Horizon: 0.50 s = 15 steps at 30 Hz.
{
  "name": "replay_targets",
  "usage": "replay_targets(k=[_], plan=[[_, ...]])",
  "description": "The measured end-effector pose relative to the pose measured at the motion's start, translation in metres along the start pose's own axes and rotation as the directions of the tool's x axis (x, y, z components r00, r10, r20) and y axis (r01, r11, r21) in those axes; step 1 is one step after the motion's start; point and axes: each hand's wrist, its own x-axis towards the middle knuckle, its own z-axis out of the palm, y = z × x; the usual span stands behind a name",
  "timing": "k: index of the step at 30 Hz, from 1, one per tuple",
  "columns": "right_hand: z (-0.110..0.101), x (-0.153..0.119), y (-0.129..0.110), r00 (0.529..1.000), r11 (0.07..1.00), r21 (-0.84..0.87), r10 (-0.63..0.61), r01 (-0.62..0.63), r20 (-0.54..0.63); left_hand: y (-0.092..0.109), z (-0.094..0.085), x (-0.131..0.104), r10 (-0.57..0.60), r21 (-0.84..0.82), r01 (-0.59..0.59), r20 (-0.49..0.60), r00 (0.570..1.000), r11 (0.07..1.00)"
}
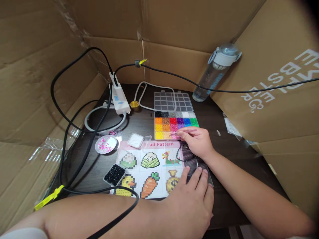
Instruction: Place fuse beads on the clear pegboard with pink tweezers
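My right hand (pixel 198 141) pinches a slim pair of pinkish tweezers (pixel 186 131). The tips are at the front row of a compartment box of coloured beads (pixel 172 123), over the peach and pink compartments. My left hand (pixel 191 196) lies with fingers apart on the near part of a dark pegboard (pixel 202 167) and holds nothing. On that board, partly under my right hand, is a curved outline of black beads (pixel 177 153). A printed bead pattern sheet (pixel 150 167) lies under and left of my left hand, with a carrot, a chick and other figures.
On the left are a tray of black beads (pixel 114 175), a small box of white beads (pixel 136 140) and a round dish of pink and white beads (pixel 106 144). Black cables (pixel 87 159) loop over a power strip (pixel 120 98). A bottle (pixel 211 74) leans against the cardboard wall (pixel 274 66).
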Motion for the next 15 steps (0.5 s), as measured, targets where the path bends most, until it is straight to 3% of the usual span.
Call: replay_targets(k=[15], plan=[[0.0018,-0.0005,-0.0008,1.0,1.0,0.021,-0.002,0.002,-0.012,-0.0012,-0.0027,0.0011,-0.006,-0.006,0.006,-0.011,1.0,1.0]])
